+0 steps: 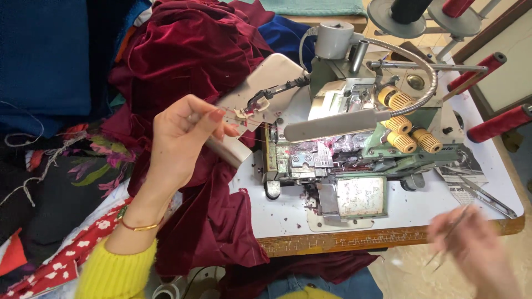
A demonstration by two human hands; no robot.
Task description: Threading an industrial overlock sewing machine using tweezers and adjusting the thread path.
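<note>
Fingers of the left hand are pinched shut on a thin red thread at the swung-open cream presser plate of the grey-green overlock sewing machine. The thread is drawn taut toward the small metal foot and needle area, just beside the fingertips. Fingers of the right hand, blurred low at the right edge of the white surface, are closed on slim metal tweezers; how firmly cannot be told.

Dark red velvet fabric is heaped left of the machine, touching its bed and hanging over the surface front. Yellow tension dials and a flexible grey lamp arm sit over the machine body. Red thread spools stand at the right; a pair of steel scissors lies on a printed paper near the surface corner.

Judged step: threading at the foot. Thread should be kept taut and short between the pinch and the eye, so the end does not droop. Tweezers are best brought in from the right under the lamp arm, and the thread tip gripped close to its end. Velvet should be kept clear of the plate, lest lint or pile catch the thread.
</note>
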